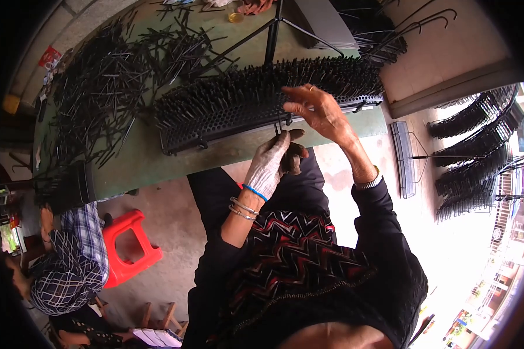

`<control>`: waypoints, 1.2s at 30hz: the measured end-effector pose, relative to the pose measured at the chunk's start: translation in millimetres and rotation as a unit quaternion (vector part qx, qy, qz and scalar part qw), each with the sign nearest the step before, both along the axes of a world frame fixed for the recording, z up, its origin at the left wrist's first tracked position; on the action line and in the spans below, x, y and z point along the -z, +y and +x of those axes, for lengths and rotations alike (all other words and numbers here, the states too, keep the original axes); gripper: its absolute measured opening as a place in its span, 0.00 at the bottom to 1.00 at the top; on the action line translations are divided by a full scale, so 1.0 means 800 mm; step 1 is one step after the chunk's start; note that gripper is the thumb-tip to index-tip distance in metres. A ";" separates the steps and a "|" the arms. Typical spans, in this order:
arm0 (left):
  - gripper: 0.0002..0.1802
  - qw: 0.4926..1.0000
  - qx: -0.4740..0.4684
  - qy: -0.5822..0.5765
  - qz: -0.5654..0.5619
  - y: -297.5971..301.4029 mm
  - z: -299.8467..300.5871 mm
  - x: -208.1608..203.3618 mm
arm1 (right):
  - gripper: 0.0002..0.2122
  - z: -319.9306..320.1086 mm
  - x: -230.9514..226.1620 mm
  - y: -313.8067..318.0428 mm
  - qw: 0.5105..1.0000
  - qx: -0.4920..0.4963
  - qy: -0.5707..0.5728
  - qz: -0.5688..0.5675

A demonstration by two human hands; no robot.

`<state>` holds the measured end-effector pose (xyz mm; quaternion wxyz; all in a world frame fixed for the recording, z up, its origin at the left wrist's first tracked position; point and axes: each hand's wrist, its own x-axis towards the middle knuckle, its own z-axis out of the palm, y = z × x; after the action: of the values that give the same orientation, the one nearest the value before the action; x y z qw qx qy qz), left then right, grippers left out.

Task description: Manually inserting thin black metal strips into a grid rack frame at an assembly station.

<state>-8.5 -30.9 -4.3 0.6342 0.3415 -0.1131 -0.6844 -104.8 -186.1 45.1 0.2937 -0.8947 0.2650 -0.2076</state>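
Observation:
A long black perforated rack [215, 131] lies along the near edge of the table, with many short black rods [262, 81] standing upright in its holes. My left hand [268, 166], in a pale glove with dark-stained fingertips, is closed just in front of the rack. Thin black rods [278, 126] stick up from its fingers; how many it holds is hidden. Bare and wearing a ring, my right hand [323, 116] hovers over the rack's front edge, right of the left hand. Its thumb and forefinger are apart, and I see nothing between them.
Loose black rods [105, 87] lie heaped on the green table [122, 174] to the left. A metal stand [272, 41] rises behind the rack. Another person [70, 256] sits at lower left by a red stool [132, 247]. Finished-looking black racks [477, 145] stand at right.

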 end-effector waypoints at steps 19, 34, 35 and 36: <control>0.26 0.990 0.039 -0.109 0.078 -0.007 0.001 -0.001 | 0.06 -0.011 -0.015 0.008 0.957 -0.125 0.063 0.254; 0.25 0.997 -0.008 0.036 0.068 0.001 0.005 0.028 | 0.05 0.025 0.015 -0.027 0.981 0.095 -0.137 -0.097; 0.25 0.997 -0.010 0.036 0.068 0.004 0.007 0.029 | 0.05 0.026 0.014 -0.027 0.980 0.092 -0.136 -0.110; 0.25 0.997 -0.016 0.037 0.066 0.008 0.008 0.028 | 0.05 0.027 0.012 -0.025 0.980 0.091 -0.136 -0.111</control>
<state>-2.2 -24.8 -26.4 0.6248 0.3590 -0.0385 -0.6923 -83.5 -206.3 35.3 0.2062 -0.8573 0.2781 -0.3811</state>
